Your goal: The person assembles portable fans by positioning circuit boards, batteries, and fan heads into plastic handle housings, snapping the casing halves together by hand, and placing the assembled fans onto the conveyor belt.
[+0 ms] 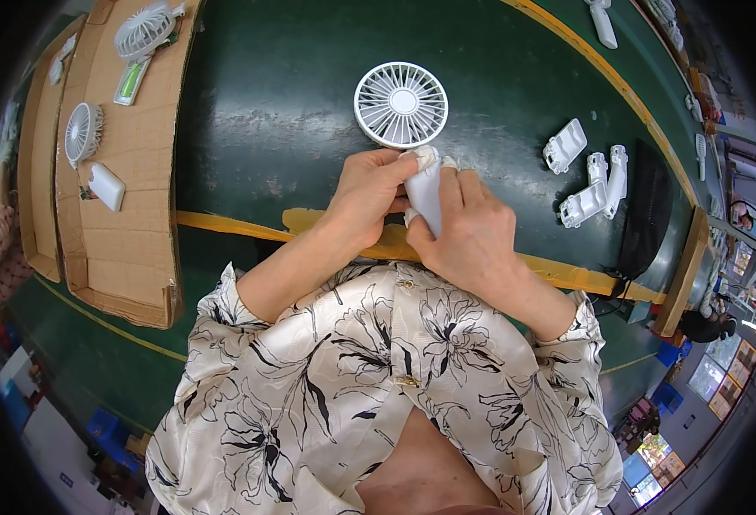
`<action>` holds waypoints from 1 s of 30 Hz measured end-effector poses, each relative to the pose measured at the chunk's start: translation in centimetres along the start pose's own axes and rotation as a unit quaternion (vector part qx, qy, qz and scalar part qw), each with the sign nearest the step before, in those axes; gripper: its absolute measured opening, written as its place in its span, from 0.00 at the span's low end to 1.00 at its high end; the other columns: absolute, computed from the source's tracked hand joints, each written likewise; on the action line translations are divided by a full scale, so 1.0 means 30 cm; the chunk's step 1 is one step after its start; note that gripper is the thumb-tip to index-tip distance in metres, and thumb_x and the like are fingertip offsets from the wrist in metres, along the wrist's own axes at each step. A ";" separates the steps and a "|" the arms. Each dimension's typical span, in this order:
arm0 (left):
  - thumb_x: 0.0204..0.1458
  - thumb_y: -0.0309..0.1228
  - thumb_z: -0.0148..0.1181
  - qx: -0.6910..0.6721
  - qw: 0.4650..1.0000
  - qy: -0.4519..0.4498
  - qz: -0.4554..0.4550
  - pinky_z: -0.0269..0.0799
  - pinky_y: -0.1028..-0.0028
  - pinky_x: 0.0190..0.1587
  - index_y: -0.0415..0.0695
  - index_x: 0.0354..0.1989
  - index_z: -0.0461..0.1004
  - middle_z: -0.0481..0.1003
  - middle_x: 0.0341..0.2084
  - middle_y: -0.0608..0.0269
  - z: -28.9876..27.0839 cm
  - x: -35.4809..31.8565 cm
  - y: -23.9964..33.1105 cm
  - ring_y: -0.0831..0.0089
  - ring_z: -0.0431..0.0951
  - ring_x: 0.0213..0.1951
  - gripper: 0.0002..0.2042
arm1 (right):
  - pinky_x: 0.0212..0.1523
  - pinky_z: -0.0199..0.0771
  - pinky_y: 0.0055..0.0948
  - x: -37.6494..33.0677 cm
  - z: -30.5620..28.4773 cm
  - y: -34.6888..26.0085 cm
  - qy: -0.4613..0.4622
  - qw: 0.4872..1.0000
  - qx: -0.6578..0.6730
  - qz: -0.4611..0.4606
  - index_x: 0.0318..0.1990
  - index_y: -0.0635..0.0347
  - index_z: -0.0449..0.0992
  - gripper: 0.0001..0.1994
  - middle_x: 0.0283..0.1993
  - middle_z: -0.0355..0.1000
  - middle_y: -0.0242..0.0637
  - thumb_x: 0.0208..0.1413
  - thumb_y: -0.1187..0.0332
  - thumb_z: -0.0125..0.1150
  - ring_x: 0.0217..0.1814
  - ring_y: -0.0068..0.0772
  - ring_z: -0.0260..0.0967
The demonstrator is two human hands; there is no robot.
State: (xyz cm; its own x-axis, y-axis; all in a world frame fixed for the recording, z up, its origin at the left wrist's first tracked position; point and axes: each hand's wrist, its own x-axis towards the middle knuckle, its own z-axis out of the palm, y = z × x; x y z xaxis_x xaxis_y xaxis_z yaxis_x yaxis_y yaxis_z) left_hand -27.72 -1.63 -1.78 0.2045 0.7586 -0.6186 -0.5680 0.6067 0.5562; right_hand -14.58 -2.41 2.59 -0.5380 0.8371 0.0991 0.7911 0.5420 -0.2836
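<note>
At the far left I am seeing a cardboard tray [129, 172] lying on the green table [266, 129] with white fan parts in it, and near the middle my left hand [362, 199] is pinching the top of a small white fan handle [425, 196] with its fingers closed on it. My right hand [472, 232] is wrapping that same handle from the right, fingers clamped around its body, just near the round white fan head [401, 105]. I am judging it light, stiff, smooth plastic, best gripped around the handle, while spare white shells [592, 184] are lying at the right.
</note>
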 end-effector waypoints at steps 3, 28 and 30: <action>0.49 0.29 0.52 0.010 1.000 0.027 0.000 0.69 0.78 0.30 0.36 0.34 0.72 0.73 0.29 0.61 0.011 -0.006 0.007 0.77 0.73 0.28 0.09 | 0.16 0.67 0.28 0.000 0.004 -0.003 0.018 1.000 -0.016 -0.005 0.31 0.69 0.66 0.18 0.25 0.61 0.40 0.33 0.65 0.60 0.23 0.35 0.65; 0.48 0.27 0.54 -0.024 0.982 -0.117 0.148 0.69 0.71 0.45 0.33 0.46 0.66 0.72 0.39 0.51 -0.036 0.000 0.001 0.68 0.73 0.40 0.17 | 0.32 0.71 0.22 0.036 0.063 0.048 -0.090 0.800 0.535 0.256 0.41 0.69 0.68 0.15 0.33 0.70 0.36 0.43 0.74 0.57 0.31 0.23 0.70; 0.45 0.25 0.57 0.012 0.977 -0.120 0.174 0.68 0.72 0.45 0.33 0.47 0.65 0.72 0.40 0.52 -0.037 -0.001 -0.010 0.70 0.73 0.41 0.19 | 0.32 0.71 0.22 0.033 0.063 0.045 -0.072 0.793 0.549 0.253 0.41 0.68 0.68 0.16 0.33 0.70 0.36 0.42 0.74 0.57 0.31 0.22 0.69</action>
State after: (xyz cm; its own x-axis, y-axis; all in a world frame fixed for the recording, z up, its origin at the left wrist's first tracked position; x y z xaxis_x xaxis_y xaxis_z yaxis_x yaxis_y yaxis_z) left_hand -28.42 -2.10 -2.55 0.1843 0.9524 -0.2427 -0.6188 0.3043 0.7242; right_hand -14.58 -0.98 0.50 -0.3230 0.8669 -0.3797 0.2280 -0.3181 -0.9202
